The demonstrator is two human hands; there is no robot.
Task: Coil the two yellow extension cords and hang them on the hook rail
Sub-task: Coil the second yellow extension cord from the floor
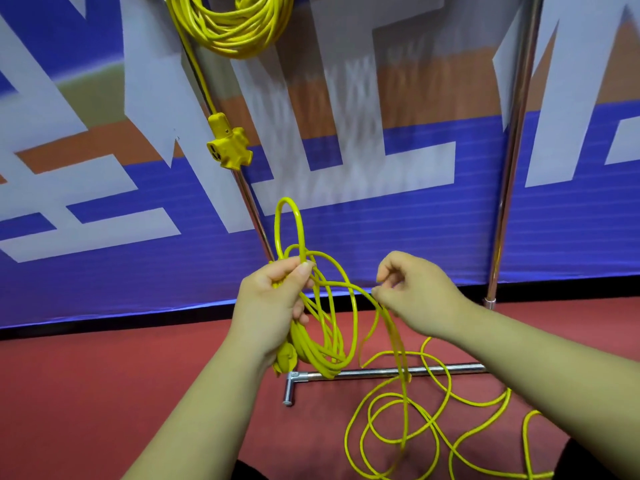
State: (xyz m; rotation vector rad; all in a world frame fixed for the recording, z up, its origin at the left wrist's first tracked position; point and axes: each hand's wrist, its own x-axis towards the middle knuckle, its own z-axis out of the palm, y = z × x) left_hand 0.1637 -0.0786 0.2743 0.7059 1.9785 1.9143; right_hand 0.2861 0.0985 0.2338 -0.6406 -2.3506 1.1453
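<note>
One yellow extension cord hangs as a finished coil (232, 26) at the top of the frame, its three-way socket head (229, 144) dangling below on a short tail. My left hand (273, 306) grips several loops of the second yellow cord (325, 341); a small loop sticks up above my fist and a plug end hangs under my wrist. My right hand (415, 292) pinches a strand of the same cord just right of the loops. The rest of that cord (433, 427) lies loose on the red floor. The hook rail itself is out of view above.
A chrome rack stands ahead: a slanted upright (249, 199) behind my left hand, a right upright (512, 150), and a floor bar (381, 373) under the loops. A blue, white and orange banner (398, 220) covers the wall behind it.
</note>
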